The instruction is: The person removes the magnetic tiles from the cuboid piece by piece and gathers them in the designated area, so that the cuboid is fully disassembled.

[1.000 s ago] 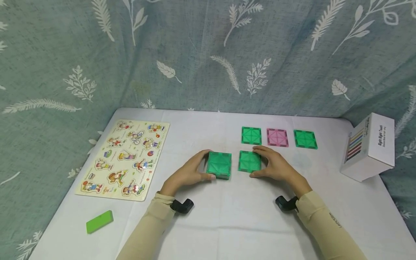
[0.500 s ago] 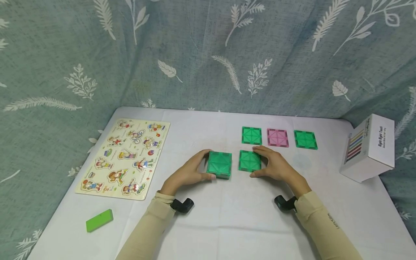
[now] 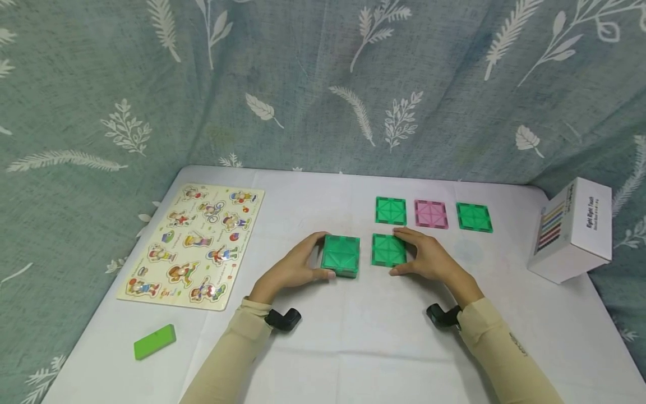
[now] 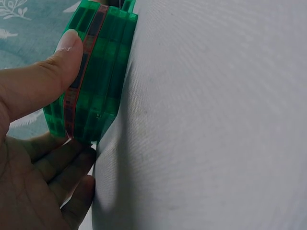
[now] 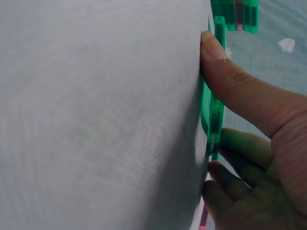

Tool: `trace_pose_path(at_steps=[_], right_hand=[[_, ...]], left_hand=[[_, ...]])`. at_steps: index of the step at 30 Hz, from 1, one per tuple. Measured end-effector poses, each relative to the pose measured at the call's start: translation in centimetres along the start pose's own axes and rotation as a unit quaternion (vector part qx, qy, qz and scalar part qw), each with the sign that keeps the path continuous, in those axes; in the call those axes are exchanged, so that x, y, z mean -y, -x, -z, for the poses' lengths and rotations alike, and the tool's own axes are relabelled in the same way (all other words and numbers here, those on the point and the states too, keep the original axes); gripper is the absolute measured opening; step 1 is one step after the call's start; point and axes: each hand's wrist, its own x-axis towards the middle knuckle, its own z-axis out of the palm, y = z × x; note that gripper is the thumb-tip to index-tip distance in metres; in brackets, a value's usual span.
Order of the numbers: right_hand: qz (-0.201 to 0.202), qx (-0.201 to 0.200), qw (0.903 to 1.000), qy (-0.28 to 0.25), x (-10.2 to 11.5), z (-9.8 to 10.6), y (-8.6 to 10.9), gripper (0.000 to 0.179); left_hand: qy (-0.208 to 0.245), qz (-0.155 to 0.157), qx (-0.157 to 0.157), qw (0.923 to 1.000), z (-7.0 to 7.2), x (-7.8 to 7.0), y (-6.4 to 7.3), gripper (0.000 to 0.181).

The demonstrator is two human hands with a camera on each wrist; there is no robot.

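Left hand (image 3: pixel 298 266) clamped on translucent green square plastic tile stack (image 3: pixel 340 255) (one reddish layer (image 4: pixel 70 112)), short of worktop (image 3: pixel 343 348)'s far edge; right hand (image 3: pixel 426 261) pinching green square plastic tile (image 3: pixel 387 250) just beside, presumably for steadiness.

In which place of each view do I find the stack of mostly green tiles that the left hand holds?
Head: the tile stack is slightly below and right of centre, in the left hand.
Left wrist: upper left, thumb against it.
Right wrist: right of centre, cut off by the top edge.
Shared landmark: the white tablecloth.
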Motion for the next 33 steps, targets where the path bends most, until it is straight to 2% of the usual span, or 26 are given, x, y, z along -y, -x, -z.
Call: trace_pose_path(at_steps=[16, 22, 28, 33], right_hand=[[-0.003, 0.001, 1.0000, 0.004, -0.5, -0.1, 0.2, 0.096], [0.000, -0.031, 0.9995, 0.000, -0.5, -0.6, 0.2, 0.100], [0.001, -0.075, 0.9967, -0.031, 0.1, -1.0, 0.5, 0.098], [0.034, -0.068, 0.9955, -0.057, 0.7, -1.6, 0.5, 0.101]], left_hand=[[0.001, -0.004, 0.000, 1.0000, 0.0, 0.0, 0.0, 0.095], [-0.001, 0.009, 0.001, 1.0000, -0.2, 0.2, 0.0, 0.097], [-0.004, 0.008, 0.000, 1.0000, -0.2, 0.3, 0.0, 0.096], [-0.007, 0.006, -0.003, 1.0000, -0.1, 0.2, 0.0, 0.098]])
